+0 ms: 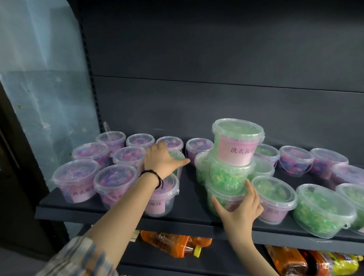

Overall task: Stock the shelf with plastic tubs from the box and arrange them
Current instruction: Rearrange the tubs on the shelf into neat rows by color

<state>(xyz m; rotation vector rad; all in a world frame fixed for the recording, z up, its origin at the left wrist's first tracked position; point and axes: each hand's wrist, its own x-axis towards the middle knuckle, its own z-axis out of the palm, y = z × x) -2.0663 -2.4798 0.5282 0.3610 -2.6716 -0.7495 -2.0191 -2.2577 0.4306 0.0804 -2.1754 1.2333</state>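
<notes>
Clear lidded plastic tubs fill the dark shelf (116, 215). Purple-filled tubs (76, 179) stand in rows at the left, and green-filled tubs (323, 209) at the right. In the middle rises a stack of three green tubs, with the top tub (236, 144) tilted and showing a pink label. My right hand (239, 210) grips the bottom tub of the stack (222, 196), thumb at its left and fingers at its right. My left hand (160, 159) lies over the lid of a single green tub (179, 157) in the middle row, fingers curled over its far edge, hiding most of it.
A bare strip of shelf lies between the left-hand tubs and the stack. Further purple tubs (296, 160) line the back right. On the shelf below lie orange bottles (173, 244) and red and yellow packs (327, 264). A plastic-wrapped panel (45, 81) stands at the left.
</notes>
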